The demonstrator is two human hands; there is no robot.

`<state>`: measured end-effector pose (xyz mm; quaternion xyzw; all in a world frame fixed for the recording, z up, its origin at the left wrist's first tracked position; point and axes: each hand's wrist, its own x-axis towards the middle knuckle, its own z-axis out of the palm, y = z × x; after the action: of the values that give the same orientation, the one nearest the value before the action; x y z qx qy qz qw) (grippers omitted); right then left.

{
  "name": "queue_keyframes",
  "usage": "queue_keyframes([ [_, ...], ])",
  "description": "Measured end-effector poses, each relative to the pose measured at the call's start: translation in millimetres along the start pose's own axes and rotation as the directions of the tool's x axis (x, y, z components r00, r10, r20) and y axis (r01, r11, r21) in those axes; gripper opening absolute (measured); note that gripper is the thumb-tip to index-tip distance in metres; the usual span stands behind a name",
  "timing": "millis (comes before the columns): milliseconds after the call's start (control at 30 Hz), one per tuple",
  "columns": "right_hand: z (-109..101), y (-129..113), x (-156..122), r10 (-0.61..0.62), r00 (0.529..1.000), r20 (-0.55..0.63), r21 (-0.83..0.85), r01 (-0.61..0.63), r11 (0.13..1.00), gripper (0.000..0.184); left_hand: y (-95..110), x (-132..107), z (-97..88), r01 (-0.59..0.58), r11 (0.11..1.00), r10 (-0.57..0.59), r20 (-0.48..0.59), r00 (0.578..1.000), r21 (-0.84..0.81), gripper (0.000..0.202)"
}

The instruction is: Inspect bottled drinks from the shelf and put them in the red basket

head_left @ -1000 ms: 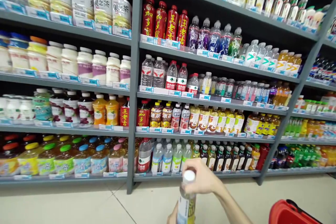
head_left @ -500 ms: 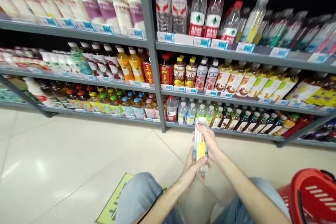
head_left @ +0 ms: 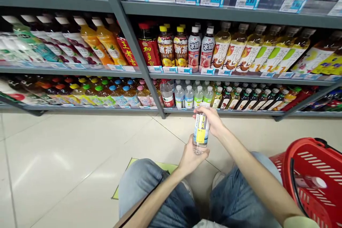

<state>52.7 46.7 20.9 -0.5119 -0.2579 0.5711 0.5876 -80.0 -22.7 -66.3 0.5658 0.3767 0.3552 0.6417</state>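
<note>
A clear drink bottle point(head_left: 201, 128) with a yellow, blue and white label is held in front of my knees, nearly upright with its label toward me. My right hand point(head_left: 211, 118) grips it near the top, just under the cap. Around its base is my left hand point(head_left: 192, 156), with the thumb at the bottom end. Right behind the bottle's cap, the lowest shelf carries small white-capped bottles point(head_left: 197, 96), some with green labels and some with blue.
Grey drink shelves point(head_left: 240, 77) with price tags span the view ahead. On my right stands a red shopping basket point(head_left: 288, 164) with a white-capped bottle point(head_left: 317, 182) inside. A yellow-green floor sign point(head_left: 165, 166) lies partly under my left knee. Pale tiles point(head_left: 66, 156) cover the floor.
My view has tipped downward and closer to the shelves. Both hands still hold the bottle; its label now faces me more fully, and the left hand sits lower at its base.
</note>
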Motion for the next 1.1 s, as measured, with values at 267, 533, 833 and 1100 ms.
queue_keyframes([
  [267,-7.0,0.3,1.0,0.051,0.997,-0.060,-0.015,-0.052,0.999,0.016,-9.8,1.6,7.7,0.089,0.993,-0.085,0.066,0.994,-0.074,0.046],
  [533,-3.0,1.1,0.8,0.059,0.996,-0.063,-0.009,-0.060,0.998,0.014,-8.8,2.1,5.9,0.104,0.990,-0.100,0.050,0.994,-0.092,0.047],
  [833,-5.0,6.2,3.8,0.048,0.997,-0.060,-0.028,-0.050,0.998,0.014,-8.7,1.5,8.4,0.139,0.979,-0.136,0.031,0.990,-0.151,0.048],
  [1100,-6.2,8.9,5.2,0.050,0.996,-0.072,-0.056,-0.054,0.997,0.017,-5.5,1.1,8.4,0.136,0.979,-0.131,0.037,0.991,-0.154,0.048],
])
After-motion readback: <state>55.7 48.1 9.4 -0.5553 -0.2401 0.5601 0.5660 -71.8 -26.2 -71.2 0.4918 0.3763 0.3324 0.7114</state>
